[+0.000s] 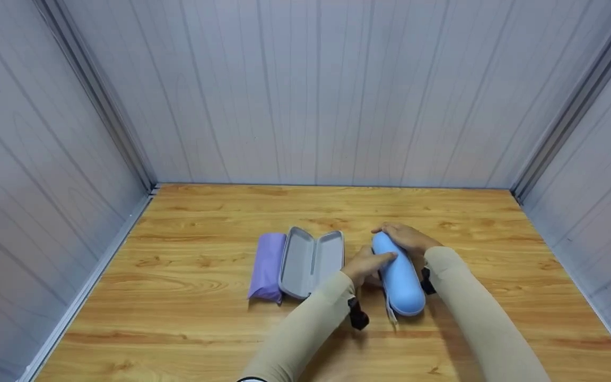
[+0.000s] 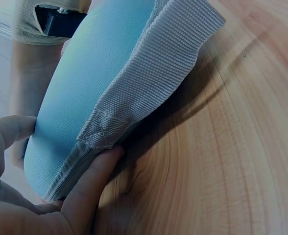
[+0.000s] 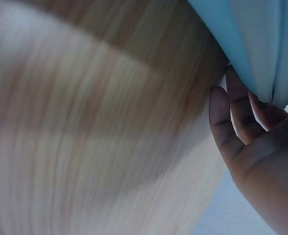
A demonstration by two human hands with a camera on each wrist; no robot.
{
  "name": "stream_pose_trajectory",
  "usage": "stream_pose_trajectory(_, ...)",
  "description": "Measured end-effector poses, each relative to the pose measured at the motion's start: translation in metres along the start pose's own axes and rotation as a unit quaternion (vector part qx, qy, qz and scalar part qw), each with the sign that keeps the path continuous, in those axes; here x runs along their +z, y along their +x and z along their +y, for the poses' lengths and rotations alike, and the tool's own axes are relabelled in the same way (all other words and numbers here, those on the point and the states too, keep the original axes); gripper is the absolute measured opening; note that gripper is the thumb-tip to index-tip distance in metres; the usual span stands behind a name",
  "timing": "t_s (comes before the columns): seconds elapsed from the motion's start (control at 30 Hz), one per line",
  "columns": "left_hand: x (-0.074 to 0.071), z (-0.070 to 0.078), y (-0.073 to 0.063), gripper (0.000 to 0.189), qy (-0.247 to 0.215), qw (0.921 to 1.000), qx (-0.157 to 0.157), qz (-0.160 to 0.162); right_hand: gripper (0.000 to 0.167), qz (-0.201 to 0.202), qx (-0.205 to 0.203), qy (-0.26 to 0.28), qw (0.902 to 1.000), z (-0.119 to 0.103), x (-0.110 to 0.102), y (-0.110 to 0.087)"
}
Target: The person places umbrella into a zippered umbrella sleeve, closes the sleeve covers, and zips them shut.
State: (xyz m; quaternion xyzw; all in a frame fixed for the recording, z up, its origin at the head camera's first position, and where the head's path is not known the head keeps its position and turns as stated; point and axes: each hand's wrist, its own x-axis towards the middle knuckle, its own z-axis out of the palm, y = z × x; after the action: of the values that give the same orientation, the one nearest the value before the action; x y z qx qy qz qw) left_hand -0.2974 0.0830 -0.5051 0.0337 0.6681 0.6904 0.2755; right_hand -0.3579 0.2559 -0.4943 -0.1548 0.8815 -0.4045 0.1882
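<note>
A closed light-blue zippered case, long and rounded, lies on the table right of the middle. My left hand grips its left side, thumb on top and fingers at the lower edge. In the left wrist view a pale woven strap runs along the zipper seam. Around the far right end curls my right hand; in the right wrist view its bent fingers reach under the blue case. The right thumb is hidden there.
Left of my left hand lies an open grey zippered case, spread flat in two halves. Against its left side rests a purple pouch. Pale panel walls enclose the wooden table at the back and both sides.
</note>
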Motion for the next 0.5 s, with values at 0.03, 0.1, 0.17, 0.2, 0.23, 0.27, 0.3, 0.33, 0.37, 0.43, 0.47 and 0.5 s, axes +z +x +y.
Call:
stream_pose_trajectory(0.03, -0.0003, 0.0002, -0.0003, 0.055, -0.001, 1.0000, 0.001, -0.001, 0.053, -0.001, -0.006, -0.006, 1.0000, 0.0001, -0.0003, 0.0005)
stream_pose_trajectory(0.1, -0.0007, 0.0006, -0.0007, 0.055, -0.001, 1.0000, 0.001, -0.002, 0.052, -0.001, -0.014, -0.016, 0.9998, 0.0007, -0.0005, 0.0015)
stream_pose_trajectory(0.17, -0.0009, 0.0006, -0.0011, 0.057, -0.002, 1.0000, 0.000, 0.000, 0.052, -0.001, -0.018, -0.025, 0.9995, 0.0013, -0.0007, 0.0019)
stream_pose_trajectory(0.2, -0.0010, 0.0006, -0.0013, 0.059, -0.002, 1.0000, -0.001, 0.001, 0.053, 0.000, -0.019, -0.026, 0.9995, 0.0018, -0.0006, 0.0024)
stream_pose_trajectory(0.23, -0.0010, 0.0005, -0.0015, 0.060, -0.003, 1.0000, -0.002, 0.002, 0.053, 0.001, -0.019, -0.028, 0.9994, 0.0019, -0.0005, 0.0025)
stream_pose_trajectory(0.27, -0.0010, 0.0004, -0.0016, 0.061, -0.004, 1.0000, -0.002, 0.004, 0.053, 0.002, -0.020, -0.028, 0.9994, 0.0019, -0.0004, 0.0026)
stream_pose_trajectory(0.3, -0.0010, 0.0004, -0.0017, 0.062, -0.005, 1.0000, -0.002, 0.006, 0.054, 0.003, -0.021, -0.028, 0.9994, 0.0018, -0.0002, 0.0029)
stream_pose_trajectory(0.33, -0.0008, 0.0003, -0.0017, 0.062, -0.005, 1.0000, -0.002, 0.006, 0.053, 0.004, -0.021, -0.026, 0.9994, 0.0014, 0.0000, 0.0028)
stream_pose_trajectory(0.37, -0.0007, 0.0003, -0.0017, 0.062, -0.005, 1.0000, -0.001, 0.006, 0.053, 0.005, -0.021, -0.022, 0.9995, 0.0009, 0.0002, 0.0029)
stream_pose_trajectory(0.43, -0.0003, 0.0003, -0.0017, 0.060, -0.006, 1.0000, 0.000, 0.005, 0.052, 0.007, -0.017, -0.014, 0.9997, -0.0009, 0.0006, 0.0025)
stream_pose_trajectory(0.47, -0.0003, 0.0004, -0.0018, 0.059, -0.005, 1.0000, 0.000, 0.005, 0.051, 0.007, -0.015, -0.008, 0.9998, -0.0016, 0.0008, 0.0023)
stream_pose_trajectory(0.5, -0.0003, 0.0004, -0.0019, 0.058, -0.005, 1.0000, 0.000, 0.005, 0.051, 0.006, -0.013, -0.003, 0.9999, -0.0022, 0.0010, 0.0022)
